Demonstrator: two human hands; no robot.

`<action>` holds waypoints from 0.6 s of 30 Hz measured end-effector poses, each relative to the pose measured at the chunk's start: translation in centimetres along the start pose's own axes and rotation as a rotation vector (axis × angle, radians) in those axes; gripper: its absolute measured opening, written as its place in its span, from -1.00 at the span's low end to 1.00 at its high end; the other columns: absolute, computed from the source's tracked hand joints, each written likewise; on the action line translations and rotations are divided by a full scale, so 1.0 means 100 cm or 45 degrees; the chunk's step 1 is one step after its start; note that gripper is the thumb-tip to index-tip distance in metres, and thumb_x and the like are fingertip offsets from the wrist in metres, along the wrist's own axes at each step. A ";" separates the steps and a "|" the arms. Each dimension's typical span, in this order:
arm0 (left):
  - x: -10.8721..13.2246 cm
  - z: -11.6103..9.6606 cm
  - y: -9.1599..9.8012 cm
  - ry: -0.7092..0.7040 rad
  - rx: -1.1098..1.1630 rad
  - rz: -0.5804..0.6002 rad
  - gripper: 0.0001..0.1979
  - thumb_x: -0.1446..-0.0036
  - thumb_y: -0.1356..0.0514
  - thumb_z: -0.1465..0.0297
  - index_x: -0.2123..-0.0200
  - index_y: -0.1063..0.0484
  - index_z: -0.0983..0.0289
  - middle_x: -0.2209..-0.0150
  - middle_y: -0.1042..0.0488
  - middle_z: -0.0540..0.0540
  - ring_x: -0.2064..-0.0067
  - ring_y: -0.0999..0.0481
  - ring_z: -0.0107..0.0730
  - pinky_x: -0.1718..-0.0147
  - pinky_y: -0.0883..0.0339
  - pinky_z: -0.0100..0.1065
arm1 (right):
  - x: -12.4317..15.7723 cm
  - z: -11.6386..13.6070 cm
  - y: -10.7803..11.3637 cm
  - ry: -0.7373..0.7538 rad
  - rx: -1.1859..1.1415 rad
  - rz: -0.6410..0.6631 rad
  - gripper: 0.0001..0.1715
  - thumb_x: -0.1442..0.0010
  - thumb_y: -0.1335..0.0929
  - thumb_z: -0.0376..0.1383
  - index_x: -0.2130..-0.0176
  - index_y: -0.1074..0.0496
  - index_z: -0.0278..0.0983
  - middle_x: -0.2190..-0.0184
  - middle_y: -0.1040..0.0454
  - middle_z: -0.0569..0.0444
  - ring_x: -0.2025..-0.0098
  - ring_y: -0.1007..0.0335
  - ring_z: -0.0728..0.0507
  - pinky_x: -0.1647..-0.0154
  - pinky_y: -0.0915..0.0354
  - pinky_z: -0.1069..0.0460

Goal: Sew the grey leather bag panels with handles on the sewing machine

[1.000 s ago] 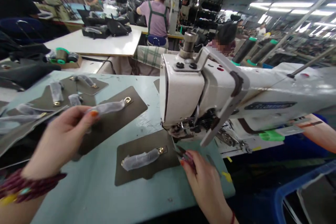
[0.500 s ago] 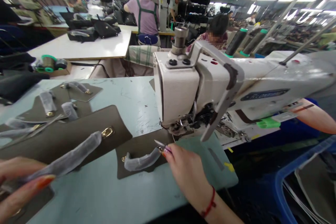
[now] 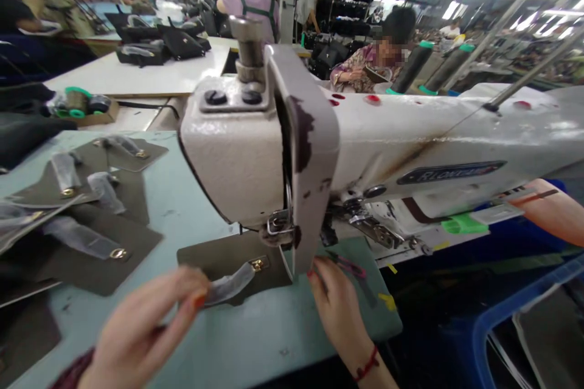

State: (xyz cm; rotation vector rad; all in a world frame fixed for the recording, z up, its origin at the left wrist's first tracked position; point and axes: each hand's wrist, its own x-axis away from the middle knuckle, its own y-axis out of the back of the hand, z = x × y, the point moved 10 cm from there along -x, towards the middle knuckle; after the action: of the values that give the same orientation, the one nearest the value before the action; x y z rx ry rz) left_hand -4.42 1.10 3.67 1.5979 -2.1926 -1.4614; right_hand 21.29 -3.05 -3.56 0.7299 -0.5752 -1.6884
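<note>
A brown leather panel lies on the pale green table under the head of a white sewing machine. The panel carries a plastic-wrapped handle with a gold clasp. My left hand pinches the free end of that handle between thumb and forefinger. My right hand rests at the panel's right edge by the needle area. Its fingers are curled round small purple thread snips.
A pile of similar panels with wrapped handles lies at the left. Black bags sit on a white table behind, with thread spools nearer. A blue bin is at the lower right. Another person's arm shows at the right; other people work behind.
My left hand let go of the panel it was carrying, which now lies on the left pile, and took the handle of the panel under the machine. My right hand shifted right.
</note>
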 end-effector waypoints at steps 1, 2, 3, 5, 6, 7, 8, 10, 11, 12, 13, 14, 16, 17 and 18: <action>0.033 -0.002 -0.022 -0.030 -0.018 0.068 -0.79 -0.22 -0.11 0.48 0.18 -0.45 0.06 0.29 -0.59 0.00 0.26 -0.59 -0.34 0.25 -0.50 -0.40 | -0.002 0.011 -0.006 0.009 -0.129 0.035 -0.66 -0.39 -0.20 -0.31 0.05 -0.51 -0.32 0.13 -0.59 -0.10 0.10 -0.52 -0.18 0.07 -0.39 -0.02; 0.061 -0.002 -0.042 -0.079 -0.088 0.111 -0.70 -0.21 -0.12 0.44 0.01 -0.44 0.06 0.18 -0.62 0.05 0.18 -0.62 -0.27 0.21 -0.53 -0.37 | -0.005 0.020 -0.011 0.007 -0.222 0.053 -0.66 -0.39 -0.21 -0.29 0.06 -0.52 -0.31 0.17 -0.60 -0.08 0.15 -0.53 -0.16 0.13 -0.40 0.02; 0.082 -0.001 -0.061 -0.117 -0.179 0.147 -0.53 -0.20 -0.13 0.41 -0.19 -0.32 0.12 -0.01 -0.57 0.16 0.03 -0.60 -0.15 0.15 -0.55 -0.30 | -0.008 0.028 -0.016 -0.003 -0.284 0.059 -0.67 -0.39 -0.22 -0.27 0.07 -0.53 -0.31 0.22 -0.61 -0.07 0.20 -0.54 -0.15 0.19 -0.40 0.04; 0.093 0.020 -0.081 0.031 -0.374 0.105 -0.26 -0.21 -0.11 0.37 -0.41 0.08 0.23 -0.33 -0.21 0.36 -0.26 -0.34 0.14 0.04 -0.52 -0.02 | -0.015 0.039 -0.022 -0.034 -0.341 0.035 -0.71 -0.37 -0.27 -0.24 0.12 -0.55 -0.30 0.30 -0.62 -0.04 0.27 -0.54 -0.14 0.26 -0.37 0.08; 0.085 0.027 -0.088 0.078 -0.420 0.091 -0.19 -0.22 -0.11 0.35 -0.44 0.23 0.25 -0.41 0.01 0.40 -0.35 -0.16 0.24 -0.03 -0.44 0.13 | -0.017 0.042 -0.025 -0.053 -0.344 0.010 -0.73 -0.35 -0.29 -0.23 0.15 -0.56 -0.29 0.32 -0.61 -0.04 0.28 -0.55 -0.15 0.27 -0.37 0.08; 0.071 0.032 -0.092 0.104 -0.452 0.072 -0.15 -0.23 -0.12 0.35 -0.44 0.32 0.23 -0.45 0.19 0.39 -0.39 0.01 0.31 -0.10 -0.32 0.26 | -0.019 0.044 -0.026 -0.072 -0.331 -0.020 -0.75 -0.34 -0.32 -0.23 0.17 -0.56 -0.29 0.33 -0.61 -0.04 0.28 -0.55 -0.15 0.26 -0.36 0.09; 0.052 0.031 -0.093 0.066 -0.476 0.041 -0.13 -0.23 -0.13 0.36 -0.44 0.35 0.19 -0.46 0.29 0.37 -0.41 0.13 0.35 -0.15 -0.19 0.36 | -0.021 0.046 -0.028 -0.088 -0.311 -0.052 -0.76 -0.32 -0.33 -0.23 0.19 -0.57 -0.29 0.34 -0.61 -0.05 0.27 -0.55 -0.16 0.23 -0.36 0.08; 0.013 0.023 -0.090 -0.096 -0.512 0.011 -0.14 -0.23 -0.14 0.40 -0.44 0.32 0.08 -0.45 0.19 0.34 -0.40 0.09 0.35 -0.19 -0.03 0.41 | -0.021 0.048 -0.031 -0.118 -0.283 -0.093 -0.77 -0.32 -0.33 -0.25 0.17 -0.57 -0.29 0.33 -0.60 -0.06 0.25 -0.54 -0.18 0.20 -0.36 0.07; -0.002 0.018 -0.087 -0.190 -0.510 0.024 -0.17 -0.24 -0.14 0.41 -0.43 0.27 0.05 -0.41 0.04 0.34 -0.37 -0.03 0.30 -0.20 -0.07 0.37 | -0.021 0.049 -0.033 -0.130 -0.295 -0.099 -0.76 -0.33 -0.31 -0.26 0.16 -0.57 -0.29 0.33 -0.60 -0.06 0.25 -0.53 -0.17 0.19 -0.35 0.07; -0.014 0.014 -0.083 -0.264 -0.506 0.055 -0.21 -0.25 -0.14 0.40 -0.43 0.20 0.04 -0.35 -0.09 0.33 -0.32 -0.15 0.24 -0.19 -0.14 0.29 | -0.021 0.049 -0.035 -0.142 -0.332 -0.096 -0.73 -0.35 -0.29 -0.26 0.15 -0.57 -0.28 0.33 -0.59 -0.05 0.26 -0.53 -0.16 0.19 -0.35 0.08; -0.021 0.010 -0.077 -0.331 -0.499 0.084 -0.26 -0.25 -0.14 0.38 -0.41 0.12 0.04 -0.28 -0.19 0.33 -0.26 -0.25 0.19 -0.15 -0.23 0.21 | -0.020 0.050 -0.038 -0.152 -0.391 -0.086 -0.70 -0.37 -0.26 -0.25 0.16 -0.57 -0.28 0.34 -0.59 -0.03 0.26 -0.52 -0.15 0.20 -0.35 0.09; -0.027 0.007 -0.071 -0.382 -0.497 0.110 -0.31 -0.26 -0.15 0.34 -0.40 0.02 0.05 -0.22 -0.24 0.33 -0.20 -0.30 0.16 -0.11 -0.29 0.15 | -0.020 0.050 -0.041 -0.164 -0.462 -0.076 -0.67 -0.38 -0.25 -0.23 0.19 -0.57 -0.28 0.36 -0.58 -0.02 0.27 -0.50 -0.14 0.21 -0.34 0.09; -0.033 0.001 -0.059 -0.434 -0.515 0.154 -0.40 -0.24 -0.17 0.27 -0.33 -0.16 0.05 -0.17 -0.30 0.31 -0.13 -0.34 0.16 -0.05 -0.33 0.11 | -0.019 0.048 -0.045 -0.202 -0.620 -0.061 -0.59 -0.39 -0.24 -0.17 0.29 -0.56 -0.31 0.41 -0.54 0.01 0.30 -0.47 -0.12 0.24 -0.33 0.10; -0.036 -0.002 -0.054 -0.433 -0.505 0.171 -0.45 -0.22 -0.19 0.23 -0.28 -0.25 0.02 -0.14 -0.33 0.29 -0.12 -0.35 0.17 -0.04 -0.32 0.13 | -0.018 0.046 -0.048 -0.230 -0.701 -0.054 -0.56 -0.39 -0.24 -0.14 0.34 -0.55 -0.32 0.44 -0.52 0.03 0.30 -0.45 -0.12 0.25 -0.33 0.10; -0.039 -0.005 -0.050 -0.417 -0.487 0.192 -0.49 -0.20 -0.22 0.20 -0.23 -0.32 -0.01 -0.12 -0.36 0.25 -0.11 -0.35 0.17 -0.05 -0.29 0.15 | -0.018 0.044 -0.051 -0.262 -0.787 -0.047 -0.54 -0.38 -0.25 -0.11 0.38 -0.53 -0.33 0.46 -0.50 0.04 0.31 -0.44 -0.12 0.25 -0.32 0.09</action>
State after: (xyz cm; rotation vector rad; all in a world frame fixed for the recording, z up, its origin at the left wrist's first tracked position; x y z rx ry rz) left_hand 1.23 3.71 2.15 1.1140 -1.9545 -2.0552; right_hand 15.00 -0.15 -3.83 0.1229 -0.1527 -1.8517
